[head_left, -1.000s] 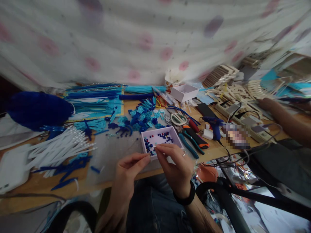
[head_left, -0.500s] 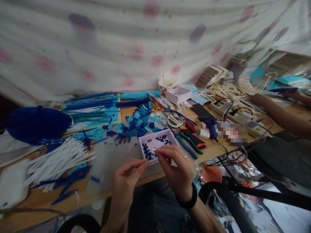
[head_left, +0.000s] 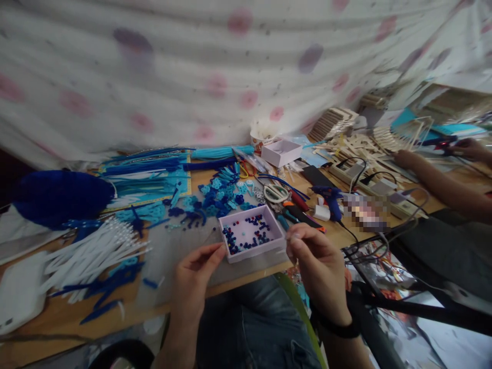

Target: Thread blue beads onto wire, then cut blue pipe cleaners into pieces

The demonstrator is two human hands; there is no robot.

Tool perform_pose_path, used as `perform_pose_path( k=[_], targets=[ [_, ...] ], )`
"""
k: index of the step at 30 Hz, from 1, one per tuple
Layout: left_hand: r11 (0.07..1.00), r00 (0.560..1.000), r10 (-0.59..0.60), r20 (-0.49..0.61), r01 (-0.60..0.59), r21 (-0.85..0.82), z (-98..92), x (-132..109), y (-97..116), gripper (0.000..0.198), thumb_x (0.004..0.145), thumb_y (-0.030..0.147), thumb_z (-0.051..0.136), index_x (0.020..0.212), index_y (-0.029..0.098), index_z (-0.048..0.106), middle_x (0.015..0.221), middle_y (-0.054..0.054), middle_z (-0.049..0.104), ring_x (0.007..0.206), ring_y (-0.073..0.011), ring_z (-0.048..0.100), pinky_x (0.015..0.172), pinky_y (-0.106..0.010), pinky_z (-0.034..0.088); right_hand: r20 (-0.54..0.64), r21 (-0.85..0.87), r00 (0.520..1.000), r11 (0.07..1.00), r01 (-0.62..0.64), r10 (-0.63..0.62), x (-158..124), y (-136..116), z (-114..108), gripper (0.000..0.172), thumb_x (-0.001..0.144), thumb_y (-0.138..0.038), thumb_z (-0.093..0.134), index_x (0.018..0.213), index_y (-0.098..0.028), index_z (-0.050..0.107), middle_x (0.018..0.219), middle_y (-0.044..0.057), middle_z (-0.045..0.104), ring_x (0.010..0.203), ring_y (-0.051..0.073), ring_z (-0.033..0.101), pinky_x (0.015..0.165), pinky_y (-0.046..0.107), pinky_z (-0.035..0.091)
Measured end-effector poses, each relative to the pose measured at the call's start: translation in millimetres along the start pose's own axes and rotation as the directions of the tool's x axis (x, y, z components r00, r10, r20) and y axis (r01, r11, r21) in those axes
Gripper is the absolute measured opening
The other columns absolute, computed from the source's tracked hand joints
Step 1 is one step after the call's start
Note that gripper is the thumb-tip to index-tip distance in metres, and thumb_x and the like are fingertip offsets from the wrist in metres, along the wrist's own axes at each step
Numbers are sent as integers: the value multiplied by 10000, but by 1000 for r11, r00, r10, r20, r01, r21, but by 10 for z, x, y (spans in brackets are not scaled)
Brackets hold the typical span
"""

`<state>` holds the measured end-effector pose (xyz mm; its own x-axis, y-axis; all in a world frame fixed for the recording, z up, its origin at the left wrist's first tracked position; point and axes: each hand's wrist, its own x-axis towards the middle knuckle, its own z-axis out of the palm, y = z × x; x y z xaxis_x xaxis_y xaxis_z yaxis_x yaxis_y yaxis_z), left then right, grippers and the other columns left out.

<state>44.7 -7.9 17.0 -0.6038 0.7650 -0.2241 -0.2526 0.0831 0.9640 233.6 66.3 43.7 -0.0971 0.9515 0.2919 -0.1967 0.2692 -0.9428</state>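
Observation:
A small pale tray (head_left: 250, 251) holding several blue and red beads sits near the table's front edge. My left hand (head_left: 196, 277) hovers just left of the tray, thumb and forefinger pinched on something too thin to make out. My right hand (head_left: 317, 266) is to the right of the tray, fingers curled and pinched together, what they hold is not visible. Between the hands nothing clear shows.
Blue felt pieces (head_left: 219, 192), white pearl-tipped strips (head_left: 92, 246), scissors (head_left: 275, 192), pliers (head_left: 298, 212) and a blue glue gun (head_left: 330, 197) lie behind the tray. Another person's arm (head_left: 438, 182) rests at the right by wooden sticks (head_left: 369, 143). A curtain hangs behind.
My right hand has moved from over the tray's front edge out to the right, away from my left hand. The left hand stays pinched beside the tray.

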Motion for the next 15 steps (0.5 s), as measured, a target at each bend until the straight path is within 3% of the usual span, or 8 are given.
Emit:
perform_pose_path(
  k=[4, 7, 12, 15],
  targets=[
    [1000, 1000, 12, -7, -12, -27, 11, 23, -24, 274, 536, 377, 870, 728, 204, 779, 760, -53, 780, 772, -204, 718, 732, -301, 566, 16, -79, 999, 996, -29, 30, 0, 7, -117, 107, 856, -313, 680, 847, -206, 672, 707, -7, 611, 518, 83, 498, 444, 179, 417],
    [996, 999, -2, -45, -2, -84, 16, 12, -4, 306, 504, 398, 880, 705, 195, 770, 697, -39, 765, 718, -188, 711, 704, -286, 559, 173, -263, 984, 961, 89, -44, 22, -22, -195, 63, 853, -273, 685, 849, -210, 684, 763, 11, 666, 614, 119, 592, 535, 215, 483],
    [984, 994, 1, -110, -20, -176, -16, 23, 2, 289, 510, 363, 891, 711, 202, 760, 662, 4, 743, 680, -136, 690, 707, -234, 522, 521, -495, 850, 781, 380, -83, 24, 0, -355, 45, 881, -191, 653, 875, -213, 692, 804, 26, 705, 712, 150, 655, 628, 243, 516],
    [984, 994, -20, -111, 0, -179, -17, 35, -17, 285, 511, 346, 893, 711, 200, 752, 648, 14, 730, 682, -131, 682, 721, -242, 512, 621, -527, 778, 683, 506, -97, -55, 158, -378, 111, 922, -175, 587, 915, -215, 691, 850, 47, 718, 781, 174, 674, 673, 271, 535]
  ],
)
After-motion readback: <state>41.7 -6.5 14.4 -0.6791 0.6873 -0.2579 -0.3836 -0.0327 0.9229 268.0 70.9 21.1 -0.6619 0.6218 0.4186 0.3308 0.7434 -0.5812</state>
